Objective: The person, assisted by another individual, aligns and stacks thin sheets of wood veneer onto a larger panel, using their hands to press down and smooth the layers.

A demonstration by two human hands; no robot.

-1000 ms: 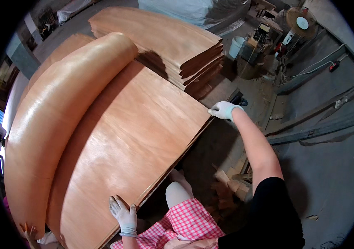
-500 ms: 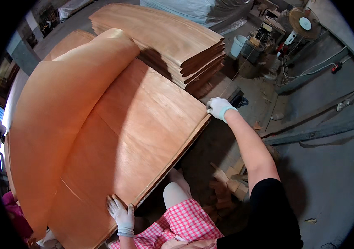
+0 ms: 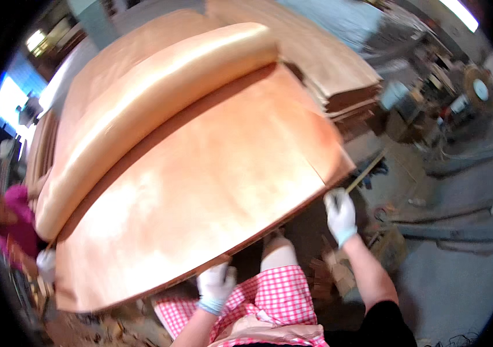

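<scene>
A large thin sheet of reddish wood veneer (image 3: 200, 173) lies over a stack in front of me, its far half curled over in a long roll (image 3: 160, 98). My left hand (image 3: 216, 285), in a white glove, grips the sheet's near edge. My right hand (image 3: 340, 213), also gloved, holds the near right edge next to the corner. Both edges look lifted, and the picture is blurred by motion.
Another stack of veneer sheets (image 3: 339, 69) sits at the back right. A person in a pink top (image 3: 18, 228) stands at the left end, a gloved hand (image 3: 45, 263) at the sheet. Wood scraps (image 3: 339, 272) litter the grey floor at my feet; clutter lies far right.
The view has swung and the sheet now fills the picture. My right hand came back along the edge toward me, my left hand shifted right, and the roll of veneer lies further over.
</scene>
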